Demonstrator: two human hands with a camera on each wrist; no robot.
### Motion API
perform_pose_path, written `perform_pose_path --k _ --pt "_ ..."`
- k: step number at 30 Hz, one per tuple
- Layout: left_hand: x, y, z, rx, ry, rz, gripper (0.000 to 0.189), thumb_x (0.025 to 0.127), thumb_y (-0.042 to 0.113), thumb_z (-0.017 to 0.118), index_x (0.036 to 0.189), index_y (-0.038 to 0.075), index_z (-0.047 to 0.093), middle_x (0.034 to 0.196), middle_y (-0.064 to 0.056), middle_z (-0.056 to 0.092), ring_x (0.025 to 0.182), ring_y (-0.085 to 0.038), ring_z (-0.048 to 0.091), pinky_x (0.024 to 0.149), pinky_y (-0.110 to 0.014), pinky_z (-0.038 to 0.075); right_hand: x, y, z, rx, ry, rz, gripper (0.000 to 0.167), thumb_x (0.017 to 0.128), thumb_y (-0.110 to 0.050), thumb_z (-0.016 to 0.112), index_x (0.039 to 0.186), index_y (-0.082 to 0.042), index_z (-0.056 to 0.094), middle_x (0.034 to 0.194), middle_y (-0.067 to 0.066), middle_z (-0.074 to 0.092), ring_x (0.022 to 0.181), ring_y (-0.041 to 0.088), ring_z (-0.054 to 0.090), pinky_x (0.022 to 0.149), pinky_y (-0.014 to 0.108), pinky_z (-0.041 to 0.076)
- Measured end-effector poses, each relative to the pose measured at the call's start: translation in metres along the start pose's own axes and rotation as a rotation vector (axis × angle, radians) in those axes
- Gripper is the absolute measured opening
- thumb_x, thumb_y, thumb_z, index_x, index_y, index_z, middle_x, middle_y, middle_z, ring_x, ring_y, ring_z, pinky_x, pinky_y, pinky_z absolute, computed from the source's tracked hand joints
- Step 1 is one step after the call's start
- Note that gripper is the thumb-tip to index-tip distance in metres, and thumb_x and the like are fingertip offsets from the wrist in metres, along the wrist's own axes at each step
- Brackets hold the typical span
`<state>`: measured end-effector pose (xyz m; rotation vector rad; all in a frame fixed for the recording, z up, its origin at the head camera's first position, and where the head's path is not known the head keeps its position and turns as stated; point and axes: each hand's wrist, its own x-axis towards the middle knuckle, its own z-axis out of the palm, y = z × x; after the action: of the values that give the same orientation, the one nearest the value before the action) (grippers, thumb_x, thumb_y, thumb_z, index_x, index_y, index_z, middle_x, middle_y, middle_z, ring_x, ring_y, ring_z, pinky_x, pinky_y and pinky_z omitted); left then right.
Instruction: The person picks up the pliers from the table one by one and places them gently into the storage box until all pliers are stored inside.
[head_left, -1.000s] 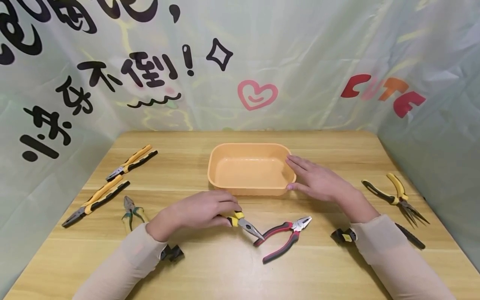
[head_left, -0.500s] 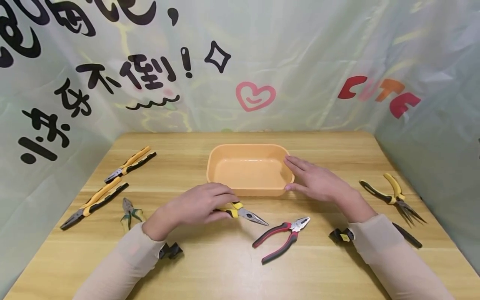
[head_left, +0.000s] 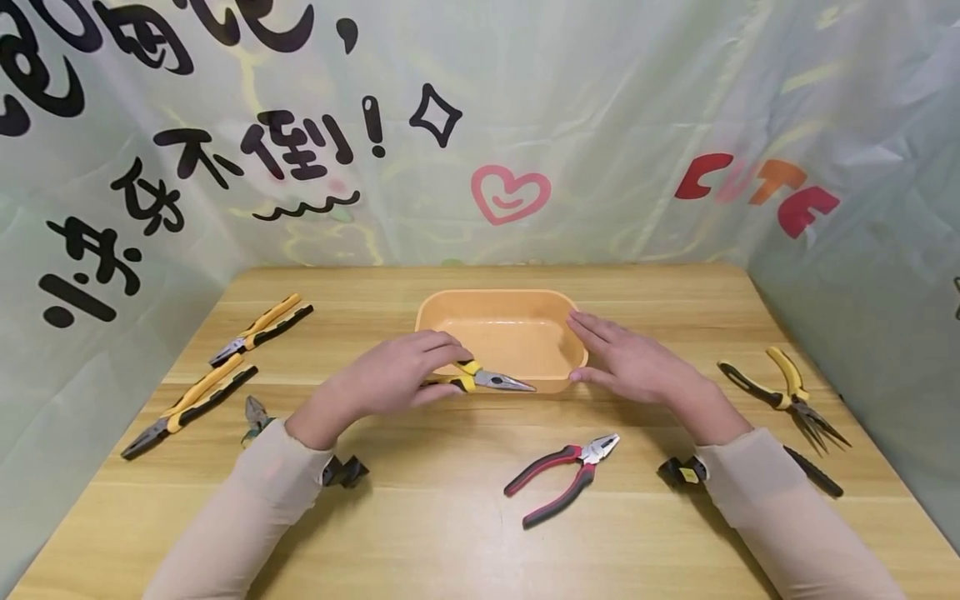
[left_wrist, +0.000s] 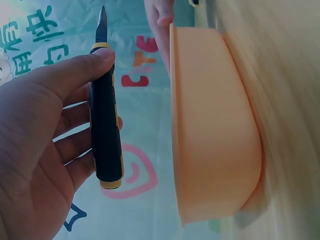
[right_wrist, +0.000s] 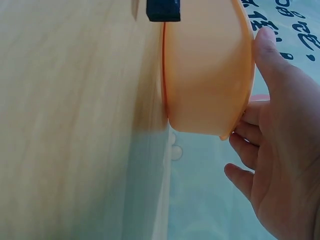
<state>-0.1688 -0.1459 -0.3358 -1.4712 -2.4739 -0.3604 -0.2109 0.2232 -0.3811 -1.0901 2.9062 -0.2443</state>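
My left hand holds a pair of yellow-and-black long-nose pliers by the handles, over the front rim of an orange plastic tub. In the left wrist view the thumb presses on one handle, the fingers lie behind it, and the tub's side is a little way off. My right hand rests on the tub's right end, fingers along the rim and thumb near the front corner. In the right wrist view its fingers touch the rim, loosely extended.
Red-and-black pliers lie in front of the tub. Orange-and-black pliers, a longer similar pair and green-handled pliers lie left. Yellow-and-black pliers and a dark handle lie right.
My left hand has raised the long-nose pliers from near the red-and-black pair, up and away from me to the tub's front rim. The right hand stays at the tub.
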Motion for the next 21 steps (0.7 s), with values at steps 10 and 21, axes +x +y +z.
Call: perform_pose_path --k 10,21 --pt "0.019 -0.016 -0.004 0.025 -0.043 -0.083 0.039 0.092 0.035 0.069 0.119 0.007 0.066 0.111 -0.003 0.064 0.095 -0.017 0.062 0.079 -0.035 0.054 0.001 0.000 0.001 -0.010 0.003 0.003 0.088 0.094 -0.066 0.042 0.158 -0.010 0.018 0.162 0.011 0.017 0.144 0.034 0.024 0.108 0.054 0.033" --pt "0.041 -0.029 -0.004 -0.008 -0.132 -0.198 0.038 0.093 0.037 0.068 0.120 0.010 0.066 0.111 0.000 0.063 0.093 -0.015 0.060 0.075 -0.035 0.052 0.001 0.000 0.001 -0.010 0.002 0.000 0.087 0.095 -0.065 0.042 0.157 -0.009 0.019 0.162 0.011 0.017 0.144 0.034 0.023 0.110 0.053 0.031"
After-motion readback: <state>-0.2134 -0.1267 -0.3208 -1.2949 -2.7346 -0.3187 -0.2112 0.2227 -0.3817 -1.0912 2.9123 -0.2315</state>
